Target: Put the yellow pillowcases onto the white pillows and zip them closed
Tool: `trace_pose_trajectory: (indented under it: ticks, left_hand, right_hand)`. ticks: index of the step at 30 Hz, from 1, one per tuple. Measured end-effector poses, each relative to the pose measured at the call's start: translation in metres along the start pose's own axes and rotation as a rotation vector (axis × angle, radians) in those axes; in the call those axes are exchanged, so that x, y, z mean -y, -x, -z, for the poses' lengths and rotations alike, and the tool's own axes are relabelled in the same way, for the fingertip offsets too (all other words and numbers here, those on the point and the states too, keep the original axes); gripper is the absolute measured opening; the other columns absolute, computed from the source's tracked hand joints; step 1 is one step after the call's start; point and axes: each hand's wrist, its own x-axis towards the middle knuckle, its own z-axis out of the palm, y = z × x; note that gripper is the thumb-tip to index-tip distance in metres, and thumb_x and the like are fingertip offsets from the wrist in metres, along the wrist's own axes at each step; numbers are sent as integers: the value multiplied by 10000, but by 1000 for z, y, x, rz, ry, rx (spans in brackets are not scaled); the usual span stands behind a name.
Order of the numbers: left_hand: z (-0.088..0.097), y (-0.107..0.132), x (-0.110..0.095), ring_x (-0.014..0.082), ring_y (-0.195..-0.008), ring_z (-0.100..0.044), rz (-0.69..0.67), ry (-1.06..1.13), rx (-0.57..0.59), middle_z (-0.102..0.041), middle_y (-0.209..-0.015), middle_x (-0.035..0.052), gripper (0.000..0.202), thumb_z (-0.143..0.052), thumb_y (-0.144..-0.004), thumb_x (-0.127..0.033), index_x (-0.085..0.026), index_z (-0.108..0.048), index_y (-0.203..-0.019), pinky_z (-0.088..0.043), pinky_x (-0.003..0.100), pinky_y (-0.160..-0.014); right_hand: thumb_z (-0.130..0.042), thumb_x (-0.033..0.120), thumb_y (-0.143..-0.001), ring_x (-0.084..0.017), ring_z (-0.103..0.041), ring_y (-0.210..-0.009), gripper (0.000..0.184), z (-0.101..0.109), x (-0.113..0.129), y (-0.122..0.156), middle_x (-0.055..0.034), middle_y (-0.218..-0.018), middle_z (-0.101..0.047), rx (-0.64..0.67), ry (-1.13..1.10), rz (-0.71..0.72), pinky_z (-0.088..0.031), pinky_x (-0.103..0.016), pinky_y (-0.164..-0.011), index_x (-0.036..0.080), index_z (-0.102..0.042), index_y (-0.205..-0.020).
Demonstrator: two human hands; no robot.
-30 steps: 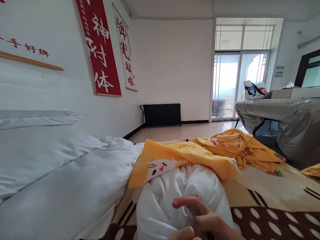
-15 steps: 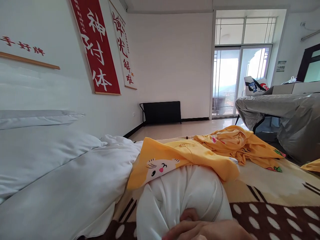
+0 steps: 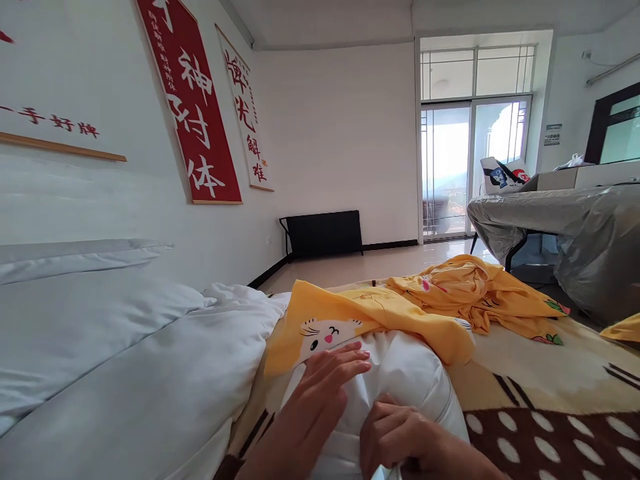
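The left hand [image 3: 320,393] lies flat with its fingers spread on the white pillow [image 3: 410,373], which rests on the dotted brown blanket [image 3: 550,433]. The right hand [image 3: 400,437], at 6 o'clock, curls closed on the pillow's cloth. At 12 o'clock a yellow cat-face pillowcase [image 3: 350,320] covers the far end. A white duvet [image 3: 125,360] lies at 9 o'clock. At 11 o'clock a red banner [image 3: 193,113] bears white Chinese characters.

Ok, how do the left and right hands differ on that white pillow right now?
The left hand lies open, fingers stretched flat toward the yellow cover; the right hand is curled, fingers seemingly bunching fabric. The left hand reaches farther up the white pillow than the right hand. Both touch it.
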Motion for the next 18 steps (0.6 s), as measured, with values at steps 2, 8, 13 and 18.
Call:
trace_pose_trajectory:
  ticks: [2, 8, 13, 18]
  left_hand:
    - [-6, -11, 10, 169, -1287, -348, 69, -9, 160, -440, -1398, -4, 369, -306, -954, -295, -298, -456, -1291, -196, 341, -1094]
    - [-45, -21, 30, 146, -882, -546, 106, -20, 312, -661, -914, -28, 202, -431, -873, -238, -232, -632, -890, -304, 303, -918]
    - [-51, -20, 45, 125, -769, -513, 119, -56, 282, -590, -702, -31, 186, -454, -773, -134, -160, -508, -597, -281, 327, -902]
    - [-49, -21, 32, 186, -1041, -475, 98, -46, 155, -601, -1003, 6, 185, -487, -796, -188, -209, -633, -683, -234, 377, -1024]
  right_hand:
    - [-289, 461, -924, -129, -599, -758, 433, -2, -3, 0, -60, -698, -657, -18, 66, 24, -409, -259, -837, 206, -447, -613]
    - [-367, 377, -916, -141, -621, -813, 365, -26, -16, 8, -64, -706, -674, -128, 178, 13, -441, -233, -809, 193, -563, -671]
    - [-446, 440, -871, -153, -637, -768, 359, -25, -7, 4, -78, -789, -688, -134, -176, -145, -466, -267, -794, 160, -669, -847]
    - [-528, 448, -813, -100, -530, -605, 324, -28, -16, 9, -15, -664, -604, -144, -299, -331, -428, -197, -595, 162, -676, -776]
